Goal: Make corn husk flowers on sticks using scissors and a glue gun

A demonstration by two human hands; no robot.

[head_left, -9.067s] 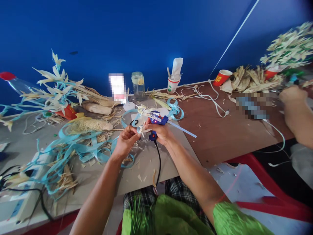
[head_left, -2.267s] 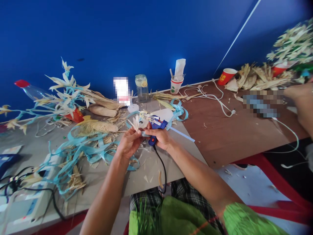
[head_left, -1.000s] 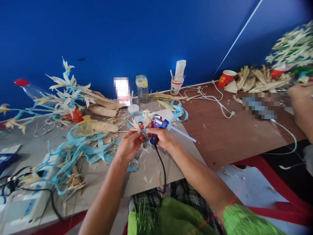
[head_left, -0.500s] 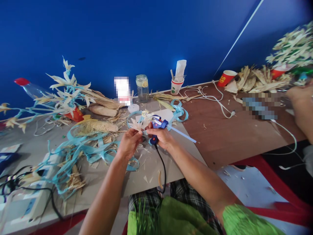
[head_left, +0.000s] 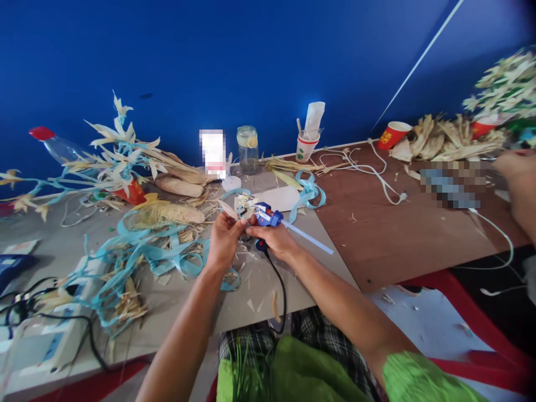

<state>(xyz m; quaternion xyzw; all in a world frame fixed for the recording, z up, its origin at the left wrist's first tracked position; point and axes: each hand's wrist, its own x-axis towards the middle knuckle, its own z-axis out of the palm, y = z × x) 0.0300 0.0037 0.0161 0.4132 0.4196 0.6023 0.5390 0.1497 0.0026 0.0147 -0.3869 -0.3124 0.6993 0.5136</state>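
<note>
My right hand (head_left: 272, 241) is closed around a blue glue gun (head_left: 266, 218), whose clear glue stick (head_left: 307, 237) juts out to the right and whose black cord (head_left: 278, 287) drops off the table edge. My left hand (head_left: 224, 241) pinches a small pale corn-husk flower (head_left: 234, 210) right at the gun's nozzle. Both hands meet above the grey table (head_left: 251, 290), fingertips nearly touching.
Light-blue ribbon strips (head_left: 138, 254) and husk scraps litter the left. Husk flower branches (head_left: 113, 156), a glass jar (head_left: 248, 149) and a paper cup (head_left: 307, 146) stand behind. Another person's hand (head_left: 519, 184) works at the right over a brown table (head_left: 402, 229). White cords (head_left: 368, 167) lie there.
The husk flower has been turned and lowered between my fingers against the glue gun's tip. My hands have drifted slightly down and the view has shifted a little.
</note>
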